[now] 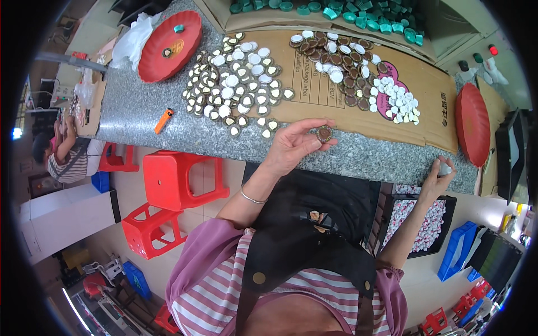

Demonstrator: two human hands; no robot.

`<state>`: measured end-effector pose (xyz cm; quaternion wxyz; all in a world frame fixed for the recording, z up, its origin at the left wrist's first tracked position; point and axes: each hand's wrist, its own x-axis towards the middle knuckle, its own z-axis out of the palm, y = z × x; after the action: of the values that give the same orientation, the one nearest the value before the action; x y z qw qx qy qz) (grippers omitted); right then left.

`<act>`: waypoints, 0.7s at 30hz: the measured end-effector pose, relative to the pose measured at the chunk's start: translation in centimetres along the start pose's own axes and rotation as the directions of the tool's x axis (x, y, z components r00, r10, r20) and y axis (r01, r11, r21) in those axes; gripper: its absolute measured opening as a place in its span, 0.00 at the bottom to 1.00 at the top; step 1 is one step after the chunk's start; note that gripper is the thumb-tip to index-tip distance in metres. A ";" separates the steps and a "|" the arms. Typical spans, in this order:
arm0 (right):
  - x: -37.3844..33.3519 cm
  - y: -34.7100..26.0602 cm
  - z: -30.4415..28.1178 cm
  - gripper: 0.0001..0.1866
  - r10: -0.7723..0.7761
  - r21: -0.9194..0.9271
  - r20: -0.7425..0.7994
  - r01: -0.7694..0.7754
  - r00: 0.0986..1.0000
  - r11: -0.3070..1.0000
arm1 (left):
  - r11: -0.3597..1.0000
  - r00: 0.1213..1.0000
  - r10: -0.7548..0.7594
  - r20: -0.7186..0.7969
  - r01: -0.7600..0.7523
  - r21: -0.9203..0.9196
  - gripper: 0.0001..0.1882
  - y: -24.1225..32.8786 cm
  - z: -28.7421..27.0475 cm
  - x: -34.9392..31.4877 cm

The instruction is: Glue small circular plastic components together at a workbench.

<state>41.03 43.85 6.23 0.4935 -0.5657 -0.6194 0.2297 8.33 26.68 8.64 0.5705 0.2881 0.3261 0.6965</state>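
My left hand (pixel 294 144), a bangle on its wrist, is raised over the counter's front edge. Its thumb and fingers pinch a small round brown disc (pixel 324 134) with a patterned rim. Farther right, at the counter edge near the red tray (pixel 472 124), my right hand (pixel 436 182) closes round a small white object (pixel 444 169); its kind is mostly hidden by the fingers. Beyond my left hand spreads a pile of similar discs with white pieces on them (pixel 232 84). Brown discs mixed with white ones (pixel 350 67) lie on the cardboard sheet (pixel 314 120), beside a heap of small white pieces (pixel 397 101).
Another red tray (pixel 190 42) with two small pieces stands at the left back, near an orange lighter-like object (pixel 163 121). Green fluted cups (pixel 358 17) fill a shelf at the back. Red stools (pixel 168 179) stand left below the counter. A person (pixel 70 157) sits far left.
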 end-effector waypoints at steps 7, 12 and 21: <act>-3.8 -8.8 0.9 0.24 0.019 0.251 0.180 -0.065 0.984 0.966 | 1.000 1.000 0.008 0.026 -0.007 -0.023 0.20 -0.2 -0.4 0.2; -6.9 -13.9 2.7 0.28 -0.116 0.193 0.492 0.022 0.863 0.981 | 0.985 0.999 -0.012 0.035 0.018 -0.170 0.20 -0.3 -0.8 0.0; -6.9 -16.8 5.5 0.18 -0.391 0.513 0.453 0.124 0.801 0.849 | 0.962 0.997 -0.076 0.019 0.079 -0.262 0.19 -0.2 -0.6 -0.6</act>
<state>27.42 34.69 15.69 0.4445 -0.2518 -0.7337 0.4480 8.06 26.06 8.09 0.6318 0.2001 0.2397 0.7094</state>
